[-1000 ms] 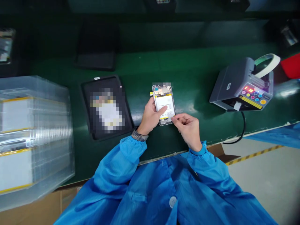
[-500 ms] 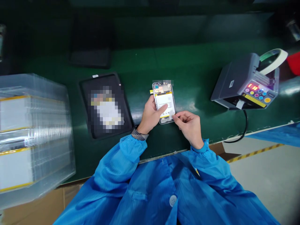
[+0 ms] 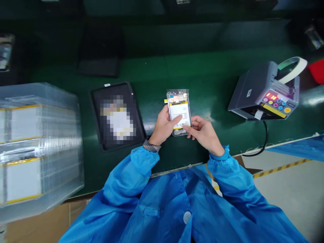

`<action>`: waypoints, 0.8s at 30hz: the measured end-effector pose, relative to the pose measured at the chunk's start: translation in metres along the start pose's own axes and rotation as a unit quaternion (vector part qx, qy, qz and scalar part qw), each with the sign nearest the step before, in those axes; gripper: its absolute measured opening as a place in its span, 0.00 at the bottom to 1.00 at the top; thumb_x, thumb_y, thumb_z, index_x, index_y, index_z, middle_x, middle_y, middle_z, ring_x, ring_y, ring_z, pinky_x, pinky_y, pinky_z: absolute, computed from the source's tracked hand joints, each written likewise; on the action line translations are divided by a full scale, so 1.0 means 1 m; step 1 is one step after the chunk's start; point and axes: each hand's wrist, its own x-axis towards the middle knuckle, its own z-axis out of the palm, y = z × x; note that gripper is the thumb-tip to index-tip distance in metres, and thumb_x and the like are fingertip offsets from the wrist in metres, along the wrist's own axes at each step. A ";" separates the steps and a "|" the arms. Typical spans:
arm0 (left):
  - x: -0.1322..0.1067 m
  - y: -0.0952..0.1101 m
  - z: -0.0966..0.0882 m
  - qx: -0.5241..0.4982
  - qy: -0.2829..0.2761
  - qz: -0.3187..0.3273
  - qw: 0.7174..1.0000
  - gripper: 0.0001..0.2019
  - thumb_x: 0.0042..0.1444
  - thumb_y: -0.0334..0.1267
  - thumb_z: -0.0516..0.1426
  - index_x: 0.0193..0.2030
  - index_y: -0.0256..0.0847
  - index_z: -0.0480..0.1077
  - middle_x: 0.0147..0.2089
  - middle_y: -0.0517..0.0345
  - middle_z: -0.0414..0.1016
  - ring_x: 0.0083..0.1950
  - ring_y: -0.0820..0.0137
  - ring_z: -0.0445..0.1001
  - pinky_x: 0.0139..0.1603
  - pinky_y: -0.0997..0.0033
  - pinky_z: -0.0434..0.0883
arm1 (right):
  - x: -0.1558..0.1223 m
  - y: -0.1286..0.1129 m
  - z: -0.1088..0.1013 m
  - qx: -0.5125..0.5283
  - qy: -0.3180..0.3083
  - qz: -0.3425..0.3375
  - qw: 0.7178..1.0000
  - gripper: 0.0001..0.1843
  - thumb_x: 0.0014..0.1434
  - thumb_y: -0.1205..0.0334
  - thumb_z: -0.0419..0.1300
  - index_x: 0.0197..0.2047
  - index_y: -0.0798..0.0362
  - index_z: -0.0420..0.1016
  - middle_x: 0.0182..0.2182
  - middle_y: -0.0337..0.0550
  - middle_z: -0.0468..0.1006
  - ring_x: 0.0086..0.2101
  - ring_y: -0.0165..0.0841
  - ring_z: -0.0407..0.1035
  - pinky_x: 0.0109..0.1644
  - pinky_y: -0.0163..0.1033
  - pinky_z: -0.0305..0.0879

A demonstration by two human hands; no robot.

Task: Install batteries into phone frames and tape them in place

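Here, one opened phone (image 3: 180,109); one left grip (image 3: 163,126) clasping side, one right grip (image 3: 204,133) pinching corner.

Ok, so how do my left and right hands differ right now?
Your left hand grips the open phone by its left side, while your right hand touches its lower right part. The left thumb reaches across to the middle of the white panel; the right thumb tip rests near that panel's bottom edge. A patterned band circles the left wrist, but none shows on the right wrist. Both hands are bare, with blue sleeves.
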 end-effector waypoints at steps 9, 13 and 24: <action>0.001 0.000 -0.003 0.021 -0.004 0.033 0.999 0.29 0.51 0.44 0.72 0.56 0.39 0.68 0.57 0.46 0.79 0.57 0.56 0.79 0.58 0.58 0.75 | 0.021 -0.010 -0.007 0.007 -0.071 0.014 0.997 0.29 0.50 0.36 0.72 0.32 0.54 0.70 0.22 0.42 0.79 0.19 0.29 0.71 0.21 0.31 0.63; 0.000 0.000 -0.004 0.009 0.022 0.020 1.000 0.31 0.50 0.44 0.72 0.58 0.38 0.68 0.58 0.45 0.78 0.56 0.56 0.79 0.56 0.58 0.76 | 0.026 -0.010 -0.006 -0.008 -0.085 0.000 0.996 0.28 0.50 0.39 0.73 0.34 0.54 0.69 0.25 0.42 0.80 0.19 0.29 0.71 0.19 0.31 0.62; -0.005 0.020 -0.008 0.074 0.050 0.058 0.994 0.31 0.49 0.45 0.72 0.56 0.38 0.67 0.58 0.44 0.78 0.58 0.55 0.78 0.60 0.56 0.74 | 0.046 -0.014 -0.003 -0.094 -0.186 -0.026 0.978 0.26 0.57 0.40 0.67 0.39 0.52 0.63 0.25 0.42 0.80 0.19 0.32 0.73 0.20 0.31 0.60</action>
